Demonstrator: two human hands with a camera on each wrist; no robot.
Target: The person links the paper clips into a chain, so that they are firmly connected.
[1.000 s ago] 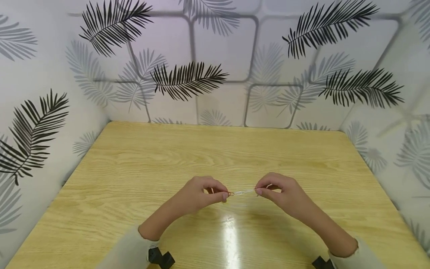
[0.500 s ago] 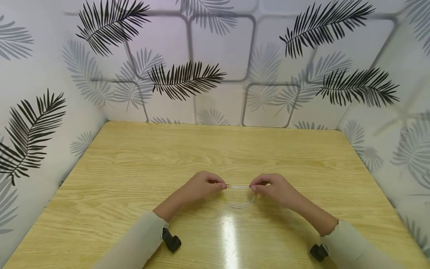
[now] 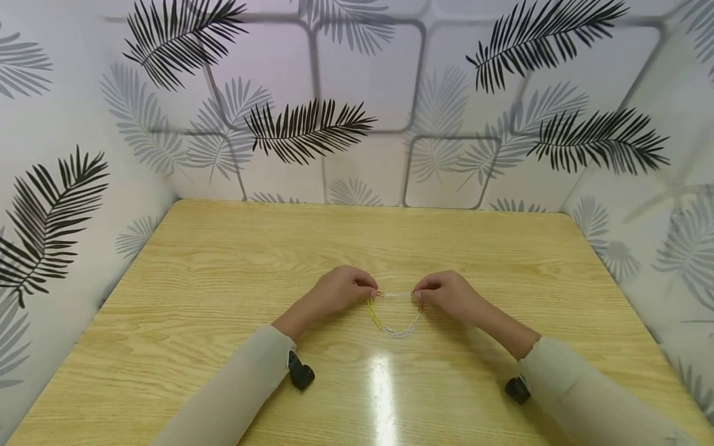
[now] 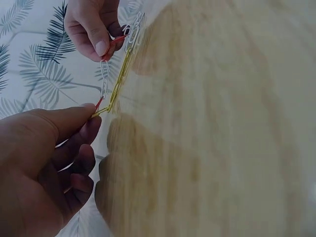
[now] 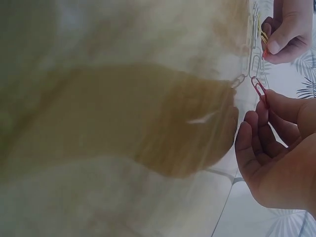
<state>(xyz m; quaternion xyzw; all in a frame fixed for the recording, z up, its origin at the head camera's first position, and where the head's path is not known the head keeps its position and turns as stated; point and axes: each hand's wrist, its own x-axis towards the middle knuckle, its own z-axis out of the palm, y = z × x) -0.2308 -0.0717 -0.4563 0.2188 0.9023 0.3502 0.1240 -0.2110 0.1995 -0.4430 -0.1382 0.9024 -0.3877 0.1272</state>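
A chain of linked paper clips [image 3: 397, 334] makes a loop between my two hands. My left hand [image 3: 337, 291] pinches it at the left end, where a red clip and the yellow clips [image 4: 118, 81] meet at the thumb tip. My right hand [image 3: 454, 298] pinches a red paper clip [image 5: 259, 90] between thumb and finger. A short run of white clips [image 4: 104, 81] is drawn nearly straight from hand to hand. Below it sags the longer side, yellow at the left and white along the bottom. Fingertips cover parts of the red clips.
A wood-grain table [image 3: 251, 260] lies under both hands. Behind it and at the sides stands a pale wall covering [image 3: 362, 80] with dark feather-like leaves. Dark wrist cameras [image 3: 301, 375] sit at the sleeve cuffs. Glare [image 3: 382, 396] marks the table's near middle.
Both hands have moved forward, away from my body, and slightly closer together. The sagging side of the chain, scarcely visible a second ago, now hangs in plain sight below the straight side.
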